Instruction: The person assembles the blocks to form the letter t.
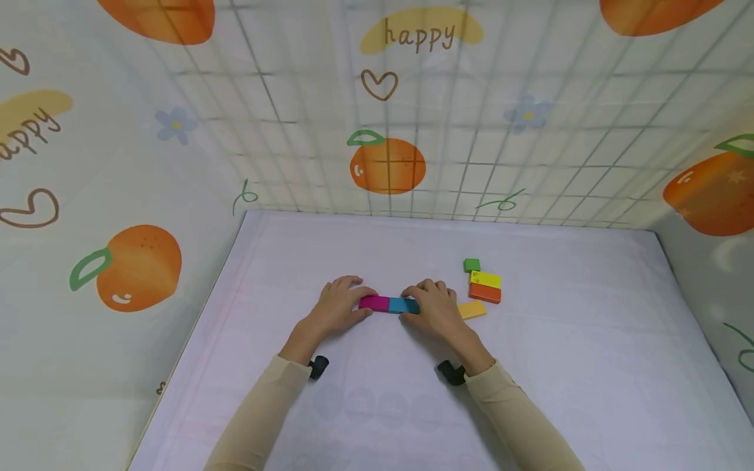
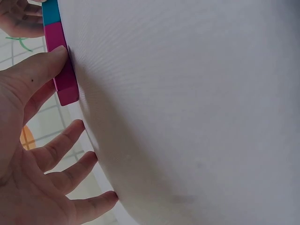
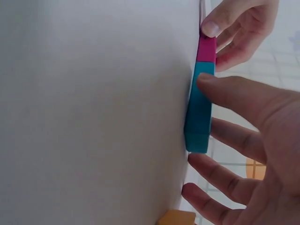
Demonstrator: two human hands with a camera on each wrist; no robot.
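Observation:
A magenta block and a blue block lie end to end on the white table, their short ends meeting. My left hand pinches the magenta block between thumb and forefinger; in the left wrist view the thumb presses its near side while the other fingertips touch the tabletop. From the right, my right hand pinches the blue block, and it covers that block's right end in the head view. The right wrist view shows the blue block with the right thumb on its near side.
Beyond the right hand, a yellow-orange block lies partly hidden. Behind it a red-orange block and a yellow block lie side by side, with a small green block at their far left corner. A printed cloth wall borders the table's back.

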